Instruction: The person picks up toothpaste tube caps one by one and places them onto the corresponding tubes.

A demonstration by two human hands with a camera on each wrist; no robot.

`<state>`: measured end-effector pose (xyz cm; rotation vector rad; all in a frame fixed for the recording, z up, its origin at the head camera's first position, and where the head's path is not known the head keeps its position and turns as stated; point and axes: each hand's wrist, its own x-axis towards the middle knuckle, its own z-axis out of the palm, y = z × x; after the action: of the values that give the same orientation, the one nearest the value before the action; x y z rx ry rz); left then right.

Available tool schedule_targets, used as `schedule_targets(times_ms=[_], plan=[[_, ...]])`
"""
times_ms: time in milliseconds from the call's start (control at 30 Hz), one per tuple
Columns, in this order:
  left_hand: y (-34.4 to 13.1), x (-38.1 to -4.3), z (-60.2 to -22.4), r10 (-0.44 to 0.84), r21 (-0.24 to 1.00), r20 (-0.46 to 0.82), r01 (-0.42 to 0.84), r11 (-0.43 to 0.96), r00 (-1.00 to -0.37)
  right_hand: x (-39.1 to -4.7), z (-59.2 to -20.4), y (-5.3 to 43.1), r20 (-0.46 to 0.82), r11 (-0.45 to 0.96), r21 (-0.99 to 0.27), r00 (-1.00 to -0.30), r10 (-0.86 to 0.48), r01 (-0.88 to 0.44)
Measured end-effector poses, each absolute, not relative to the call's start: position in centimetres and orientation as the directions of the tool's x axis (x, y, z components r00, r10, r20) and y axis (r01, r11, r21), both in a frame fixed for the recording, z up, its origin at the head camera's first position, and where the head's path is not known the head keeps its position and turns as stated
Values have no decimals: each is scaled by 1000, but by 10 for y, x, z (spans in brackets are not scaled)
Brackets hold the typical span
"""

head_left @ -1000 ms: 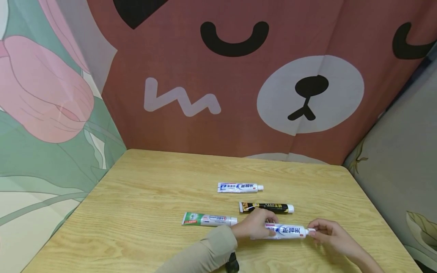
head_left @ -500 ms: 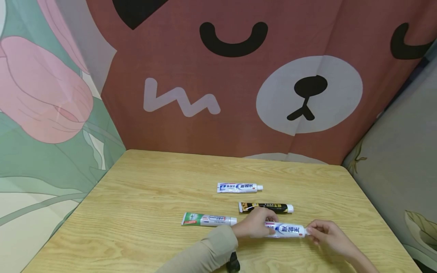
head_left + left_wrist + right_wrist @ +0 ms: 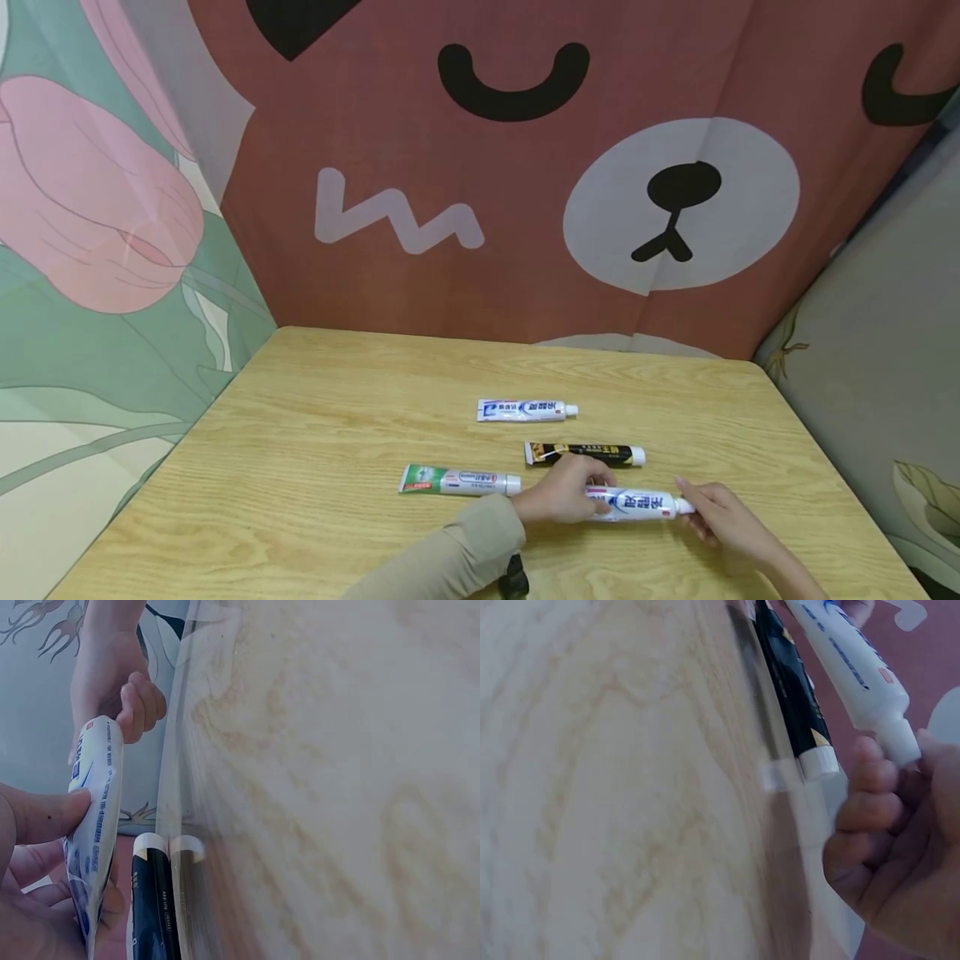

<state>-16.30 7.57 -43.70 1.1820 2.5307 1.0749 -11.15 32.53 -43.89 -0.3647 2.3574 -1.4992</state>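
My left hand grips a white toothpaste tube with blue lettering, its flat end hidden by the hand. In the left wrist view the thumb lies along one side of the tube and the fingers are behind it. At the tube's other end, my right hand pinches the white cap between thumb and curled fingers. The cap is still on the tube's neck. A black toothpaste tube with a white cap lies just beyond the left hand. A green and silver toothpaste tube lies to its left.
A smaller white and blue toothpaste tube lies farther back on the wooden table. Below the left sleeve shows a black object, partly hidden. Printed cloth hangs behind the table's back edge.
My right hand's fingers have turned about the cap, the index finger now raised higher. The left hand keeps its hold on the tube, almost unmoved. The other tubes lie where they were.
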Motion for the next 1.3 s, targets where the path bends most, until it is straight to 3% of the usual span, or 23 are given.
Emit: schedule_targets(times_ms=[167, 433, 667, 1000, 1300], plan=[[75, -164, -439, 714, 672, 153, 602, 431, -683, -112, -438, 332, -77, 407, -909, -918, -388, -96], [74, -162, -438, 700, 693, 130, 569, 442, -702, -107, -438, 344, -52, 300, -951, -919, -390, -73], [73, -161, -434, 711, 705, 106, 557, 440, -695, -105, -435, 341, -69, 403, -911, -935, -348, -83], [73, -160, -432, 716, 717, 107, 553, 425, -690, -109, -442, 339, -55, 397, -910, -914, -403, -120], [72, -160, -435, 705, 730, 104, 535, 425, -702, -104, -438, 344, 16, 289, -949, -932, -363, -129]])
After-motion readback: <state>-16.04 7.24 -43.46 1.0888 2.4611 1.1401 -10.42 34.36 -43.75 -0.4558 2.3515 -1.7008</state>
